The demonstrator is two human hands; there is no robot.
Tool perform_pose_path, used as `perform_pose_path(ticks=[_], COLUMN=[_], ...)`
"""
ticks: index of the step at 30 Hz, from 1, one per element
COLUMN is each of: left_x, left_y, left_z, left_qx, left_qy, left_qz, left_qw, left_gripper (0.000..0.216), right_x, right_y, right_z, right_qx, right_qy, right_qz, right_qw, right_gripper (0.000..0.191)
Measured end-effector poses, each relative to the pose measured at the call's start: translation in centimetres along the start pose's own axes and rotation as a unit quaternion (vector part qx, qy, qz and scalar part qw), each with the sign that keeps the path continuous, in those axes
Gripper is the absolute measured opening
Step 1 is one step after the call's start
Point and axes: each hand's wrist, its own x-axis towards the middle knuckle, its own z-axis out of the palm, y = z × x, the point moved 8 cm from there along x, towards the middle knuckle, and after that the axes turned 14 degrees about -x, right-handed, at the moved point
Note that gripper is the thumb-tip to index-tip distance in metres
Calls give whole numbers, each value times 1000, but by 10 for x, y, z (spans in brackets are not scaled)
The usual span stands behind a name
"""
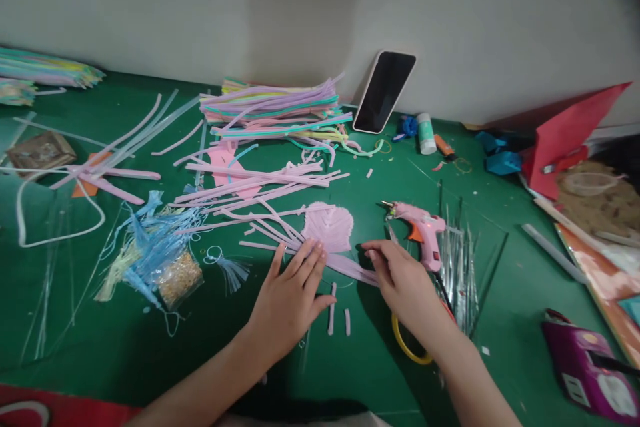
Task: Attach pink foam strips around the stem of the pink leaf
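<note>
My left hand [295, 280] lies flat, fingers stretched over a bundle of pale pink pipe cleaners [350, 268]. Just beyond its fingertips is a leaf-shaped piece [329, 227] made of pink pipe cleaners side by side. My right hand [403, 277] is curled, its fingers closed by the bundle's right end; what they hold, if anything, is hidden. Scissors with a yellow handle loop [410, 345] lie partly under that hand. A pink glue gun [423, 230] rests just beyond it. Two short cut pipe cleaner pieces [347, 322] lie between my hands.
Loose pink pipe cleaners [260, 181] and a multicoloured bundle [273, 103] lie farther back. A phone [385, 90] leans on the wall. Blue tassels [165, 233] and a bag of gold beads [180, 277] are left; silver strips [460, 260] and a purple box [585, 367] are right.
</note>
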Motion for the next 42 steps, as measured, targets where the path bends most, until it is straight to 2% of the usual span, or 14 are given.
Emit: perform_pose_path(ticks=[3, 6, 10, 13, 17, 21, 23, 25, 26, 28, 30, 35, 38, 42], left_x=[1, 1, -3, -6, -7, -9, -11, -16, -18, -21, -20, -18, -30, -53], left_y=[0, -3, -6, -12, -13, -11, -20, -35, -42, -52, -56, -69, -85, -99], left_z=[-2, -8, -19, -25, -29, -38, -49, -57, -59, -56, -51, -44, -47, -54], left_qx=[10, 16, -11, -33, -46, -80, -93, -89, -79, -49, -39, -151, -254, -435], left_qy=[0, -3, -28, -33, -20, 39, 100, 145, 149, 116, 73, 22, 26, 84], left_qz=[8, 26, 71, 72, 81, 93, 45, -50, -100, -176, -214, -280, -345, -414], left_qw=[1000, 1000, 997, 996, 995, 992, 990, 984, 981, 976, 973, 948, 903, 796], left_gripper=[56, 46, 42, 42, 40, 34, 31, 23, 19, 22, 26, 26, 35, 56], right_x=[2, 1, -7, -16, -19, -16, -15, -12, -10, -6, -4, 0, -2, -8], right_y=[4, 1, -12, -25, -33, -38, -38, -38, -40, -45, -50, -50, -50, -54], right_z=[4, 10, 17, 24, 28, 23, 21, 19, 18, 18, 23, 35, 39, 44], right_qx=[-9, -5, 49, 90, 79, 104, 123, 123, 115, 98, 86, 96, 161, 283], right_qy=[-74, -159, -268, -332, -336, -300, -286, -248, -218, -160, -132, -151, -188, -208], right_qz=[16, 19, 17, 12, 26, 17, 29, 36, 32, 18, 16, 72, 111, 147], right_qw=[997, 987, 962, 939, 938, 948, 950, 960, 969, 982, 987, 981, 963, 925], right_gripper=[21, 22, 27, 22, 10, 11, 10, 11, 11, 10, 10, 7, 10, 18])
